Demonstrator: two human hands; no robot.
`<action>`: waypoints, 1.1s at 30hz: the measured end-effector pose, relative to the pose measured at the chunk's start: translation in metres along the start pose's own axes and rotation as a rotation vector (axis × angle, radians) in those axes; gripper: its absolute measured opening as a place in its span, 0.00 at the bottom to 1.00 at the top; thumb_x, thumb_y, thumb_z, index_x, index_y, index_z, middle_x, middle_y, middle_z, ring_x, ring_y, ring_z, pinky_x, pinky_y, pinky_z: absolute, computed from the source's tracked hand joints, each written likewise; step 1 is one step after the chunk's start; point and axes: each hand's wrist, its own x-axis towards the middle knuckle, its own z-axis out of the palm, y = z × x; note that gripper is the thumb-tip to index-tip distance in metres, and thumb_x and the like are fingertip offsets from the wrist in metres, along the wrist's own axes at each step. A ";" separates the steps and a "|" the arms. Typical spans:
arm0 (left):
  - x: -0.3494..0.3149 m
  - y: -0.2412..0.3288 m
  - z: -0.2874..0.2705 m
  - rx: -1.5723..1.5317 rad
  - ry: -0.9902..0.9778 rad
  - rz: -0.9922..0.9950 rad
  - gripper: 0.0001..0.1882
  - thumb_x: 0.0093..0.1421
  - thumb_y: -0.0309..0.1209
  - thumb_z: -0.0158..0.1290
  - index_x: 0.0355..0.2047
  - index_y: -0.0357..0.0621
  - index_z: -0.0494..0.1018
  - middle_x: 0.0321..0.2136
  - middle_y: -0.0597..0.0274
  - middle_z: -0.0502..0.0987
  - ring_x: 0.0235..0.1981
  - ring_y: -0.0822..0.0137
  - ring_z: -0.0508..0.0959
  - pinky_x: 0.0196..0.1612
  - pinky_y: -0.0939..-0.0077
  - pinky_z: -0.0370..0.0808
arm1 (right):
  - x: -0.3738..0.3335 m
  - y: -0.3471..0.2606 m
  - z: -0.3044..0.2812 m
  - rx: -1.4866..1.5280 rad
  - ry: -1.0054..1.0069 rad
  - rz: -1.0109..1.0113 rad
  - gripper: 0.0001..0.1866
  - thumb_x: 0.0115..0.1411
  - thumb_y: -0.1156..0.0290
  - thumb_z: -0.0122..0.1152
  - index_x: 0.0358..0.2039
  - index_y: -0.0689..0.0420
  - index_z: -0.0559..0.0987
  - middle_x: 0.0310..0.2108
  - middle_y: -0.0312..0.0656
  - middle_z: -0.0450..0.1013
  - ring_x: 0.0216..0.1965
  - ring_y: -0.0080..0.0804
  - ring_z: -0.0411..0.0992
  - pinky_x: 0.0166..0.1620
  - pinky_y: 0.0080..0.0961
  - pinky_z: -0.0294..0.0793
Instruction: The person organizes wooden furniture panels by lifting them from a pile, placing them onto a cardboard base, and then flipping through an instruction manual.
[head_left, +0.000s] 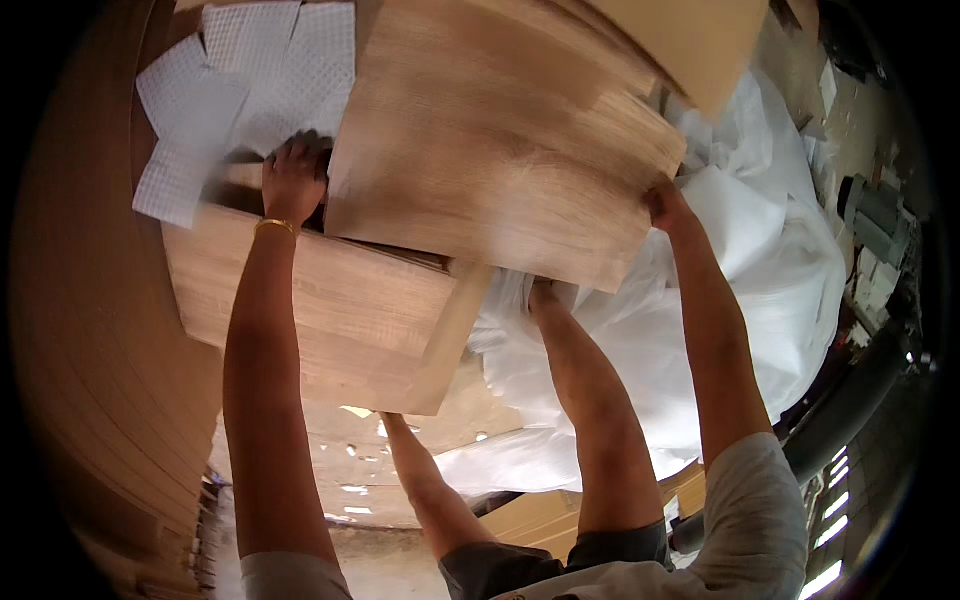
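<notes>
A large wood-grain panel [490, 150] lies tilted between my two hands, above a stack. My left hand [296, 178], with a yellow bangle at the wrist, is at the panel's left edge, its fingers curled and partly in shadow. My right hand [668, 206] is closed round the panel's right edge, with the fingertips hidden. Under the panel's near left side sits a stack of wood-grain panels [310, 305]. White grid-patterned sheets [245, 85] lie fanned out just beyond my left hand.
Crumpled white foam wrap [760, 290] spreads along the right side, below the panel. A brown cardboard piece [690, 45] overhangs the far right. A tall brown surface [90, 330] runs down the left. My legs stand close in front of the stack; small white scraps [356, 490] lie on the floor.
</notes>
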 end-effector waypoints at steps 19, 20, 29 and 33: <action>-0.050 0.051 0.020 -0.263 0.129 0.059 0.12 0.51 0.34 0.42 0.26 0.43 0.74 0.36 0.62 0.71 0.44 0.63 0.65 0.43 0.69 0.61 | -0.009 -0.045 -0.033 -0.122 0.000 -0.064 0.14 0.39 0.84 0.42 0.31 0.60 0.68 0.26 0.40 0.64 0.27 0.36 0.64 0.34 0.33 0.68; -0.060 0.054 0.019 -0.268 0.135 0.069 0.11 0.51 0.33 0.42 0.25 0.42 0.74 0.34 0.61 0.71 0.42 0.63 0.66 0.42 0.69 0.61 | -0.023 -0.044 -0.015 -0.195 0.104 -0.108 0.08 0.41 0.82 0.40 0.22 0.58 0.68 0.18 0.36 0.62 0.19 0.33 0.61 0.29 0.29 0.67; -0.111 0.106 0.012 -0.406 -0.180 0.119 0.11 0.47 0.33 0.45 0.16 0.40 0.72 0.23 0.59 0.69 0.33 0.63 0.65 0.37 0.71 0.61 | 0.001 -0.082 -0.063 -0.347 0.031 -0.177 0.06 0.40 0.81 0.40 0.17 0.56 0.66 0.18 0.33 0.61 0.18 0.20 0.59 0.23 0.17 0.63; -0.153 0.132 0.028 -0.382 -0.236 0.177 0.10 0.47 0.32 0.45 0.18 0.39 0.72 0.24 0.58 0.69 0.35 0.61 0.65 0.39 0.71 0.62 | 0.011 -0.067 -0.050 -0.305 0.047 -0.210 0.07 0.36 0.83 0.42 0.18 0.59 0.67 0.18 0.36 0.62 0.16 0.25 0.59 0.20 0.18 0.61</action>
